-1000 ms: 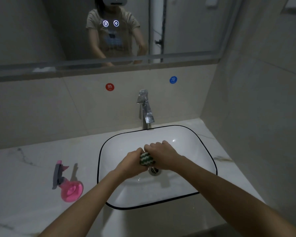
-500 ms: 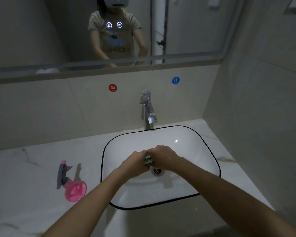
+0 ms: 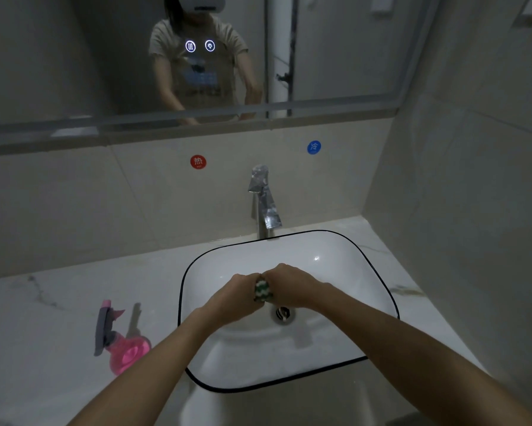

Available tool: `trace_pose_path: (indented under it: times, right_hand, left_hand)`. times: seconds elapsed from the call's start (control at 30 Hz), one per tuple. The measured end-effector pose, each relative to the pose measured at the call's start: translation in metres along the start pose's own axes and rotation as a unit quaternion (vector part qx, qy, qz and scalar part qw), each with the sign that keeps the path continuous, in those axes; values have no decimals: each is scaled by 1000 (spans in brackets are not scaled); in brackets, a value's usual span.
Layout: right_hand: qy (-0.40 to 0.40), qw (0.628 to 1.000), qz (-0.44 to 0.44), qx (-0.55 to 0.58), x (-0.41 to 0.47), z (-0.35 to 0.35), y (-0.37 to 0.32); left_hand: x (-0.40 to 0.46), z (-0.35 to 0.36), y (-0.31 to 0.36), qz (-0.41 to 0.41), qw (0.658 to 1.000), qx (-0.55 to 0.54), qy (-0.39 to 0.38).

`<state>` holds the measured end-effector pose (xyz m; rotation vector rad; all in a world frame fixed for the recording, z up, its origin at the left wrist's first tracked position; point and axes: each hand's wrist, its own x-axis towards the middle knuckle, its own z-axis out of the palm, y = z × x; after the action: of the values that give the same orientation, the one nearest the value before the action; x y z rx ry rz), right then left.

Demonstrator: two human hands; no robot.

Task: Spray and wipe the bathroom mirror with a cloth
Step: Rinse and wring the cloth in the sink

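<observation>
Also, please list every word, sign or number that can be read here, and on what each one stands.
"热": red round sticker on the wall tiles, left of the tap.
"冷": blue round sticker on the wall tiles, right of the tap.
Two lit icons on the mirror: symbols, no words.
Shirt print in the reflection: too blurred to read.

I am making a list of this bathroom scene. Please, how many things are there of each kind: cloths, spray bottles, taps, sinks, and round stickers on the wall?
Cloths: 1, the green and white cloth gripped between the left hand and right hand
Spray bottles: 1, pink spray bottle
Taps: 1, tap
Sinks: 1, sink
Round stickers: 2, red sticker and blue sticker
Total: 6
</observation>
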<state>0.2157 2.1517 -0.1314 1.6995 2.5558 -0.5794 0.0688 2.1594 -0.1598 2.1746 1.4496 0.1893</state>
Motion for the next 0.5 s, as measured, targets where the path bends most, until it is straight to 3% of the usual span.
trace_pose_path:
  times: [0.2,0.5]
  right_hand:
    - [1,1000,5,4,9,0,2]
    - [84,994,-16,-68,8,-4,23]
  left_hand:
    - [8,1,-1,-5,1000,5,6]
    - [10,-14,-16,16,998,-6,53]
